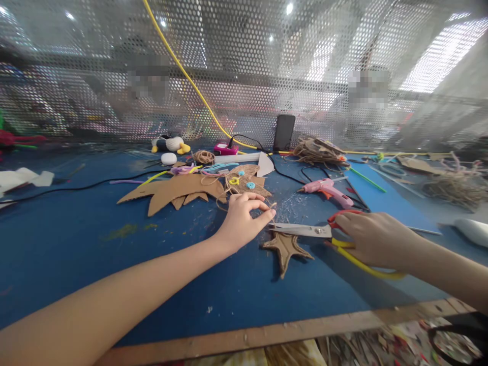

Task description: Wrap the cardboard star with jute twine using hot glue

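Note:
My left hand [246,221] pinches a strand of jute twine [273,206] between thumb and fingertips. Wrapped round red and yellow handles, my right hand [375,239] holds a pair of scissors [305,230], whose blades point left and reach the twine beside my left fingertips. Just under the blades lies a cardboard star [285,249] with twine along its edges. Behind my left hand is a twine-covered piece [242,180] with blue and yellow coils on it. Cardboard cut-outs [183,190] with pointed ends lie to its left.
A pink glue gun [328,190] rests behind the scissors, near a blue sheet [392,198]. A phone [284,133] leans on the perforated metal screen [244,66]. Twine bundles [318,151] lie at the back. Black cables cross the blue table [152,284]. People are behind the screen.

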A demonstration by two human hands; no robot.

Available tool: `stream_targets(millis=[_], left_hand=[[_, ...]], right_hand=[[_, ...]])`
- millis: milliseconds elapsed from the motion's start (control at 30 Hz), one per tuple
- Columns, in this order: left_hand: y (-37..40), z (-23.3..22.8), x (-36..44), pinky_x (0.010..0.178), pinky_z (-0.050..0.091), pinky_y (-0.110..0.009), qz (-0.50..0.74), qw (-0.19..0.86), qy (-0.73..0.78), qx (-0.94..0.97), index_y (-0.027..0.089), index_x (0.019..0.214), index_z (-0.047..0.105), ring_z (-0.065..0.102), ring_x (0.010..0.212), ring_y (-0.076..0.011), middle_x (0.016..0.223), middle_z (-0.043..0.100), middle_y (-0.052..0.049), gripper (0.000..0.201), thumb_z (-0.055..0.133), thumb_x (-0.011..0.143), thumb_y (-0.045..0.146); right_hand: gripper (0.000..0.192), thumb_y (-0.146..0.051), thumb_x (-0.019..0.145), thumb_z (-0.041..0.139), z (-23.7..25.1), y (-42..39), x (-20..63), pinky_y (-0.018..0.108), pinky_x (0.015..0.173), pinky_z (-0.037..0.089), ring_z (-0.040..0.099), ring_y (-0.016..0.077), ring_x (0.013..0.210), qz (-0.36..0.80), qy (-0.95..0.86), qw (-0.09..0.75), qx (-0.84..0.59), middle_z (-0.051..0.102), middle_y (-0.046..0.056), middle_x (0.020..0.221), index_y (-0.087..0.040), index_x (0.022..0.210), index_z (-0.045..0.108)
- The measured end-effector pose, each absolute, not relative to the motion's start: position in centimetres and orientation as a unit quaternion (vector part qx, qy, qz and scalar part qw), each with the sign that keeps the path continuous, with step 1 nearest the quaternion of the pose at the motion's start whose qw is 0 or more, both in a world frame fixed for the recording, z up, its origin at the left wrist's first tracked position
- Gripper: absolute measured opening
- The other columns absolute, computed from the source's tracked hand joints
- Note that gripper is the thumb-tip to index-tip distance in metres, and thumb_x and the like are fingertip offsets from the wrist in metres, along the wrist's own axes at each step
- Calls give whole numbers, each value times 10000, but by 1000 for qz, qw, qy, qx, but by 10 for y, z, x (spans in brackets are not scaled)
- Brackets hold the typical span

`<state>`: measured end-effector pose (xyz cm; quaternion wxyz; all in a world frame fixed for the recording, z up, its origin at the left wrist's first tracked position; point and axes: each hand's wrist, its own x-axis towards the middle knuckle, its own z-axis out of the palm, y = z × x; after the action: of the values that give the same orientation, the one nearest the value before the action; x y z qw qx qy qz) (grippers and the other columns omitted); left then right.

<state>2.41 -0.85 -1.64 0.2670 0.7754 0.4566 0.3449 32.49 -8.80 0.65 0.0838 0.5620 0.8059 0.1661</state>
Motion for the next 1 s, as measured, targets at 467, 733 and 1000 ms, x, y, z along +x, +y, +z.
stream_targets(millis=[467,733,1000], left_hand=[[-9,-17,23,1143,368,-547,356,267,443,778,238,806,761,513,1237,-302,1171,702,-35,101,740,863,318],[-9,-15,23,1132,373,-515,352,263,442,782,229,802,766,526,1221,-293,1161,706,-43,113,727,875,306],[-8,-17,20,1122,367,-510,362,213,463,780,209,808,757,558,1185,-280,1133,716,-48,158,697,909,315]], right_hand=[[59,-244,758,587,-5,-91,327,319,491,219,619,216,526,235,823,91,509,648,77,647,-192,731,596],[49,-174,761,570,-4,-93,325,334,517,319,664,229,582,191,811,121,540,699,85,712,-202,765,610],[228,-419,866,564,-3,-87,331,329,501,328,673,241,594,187,812,83,546,701,80,715,-212,789,621]])
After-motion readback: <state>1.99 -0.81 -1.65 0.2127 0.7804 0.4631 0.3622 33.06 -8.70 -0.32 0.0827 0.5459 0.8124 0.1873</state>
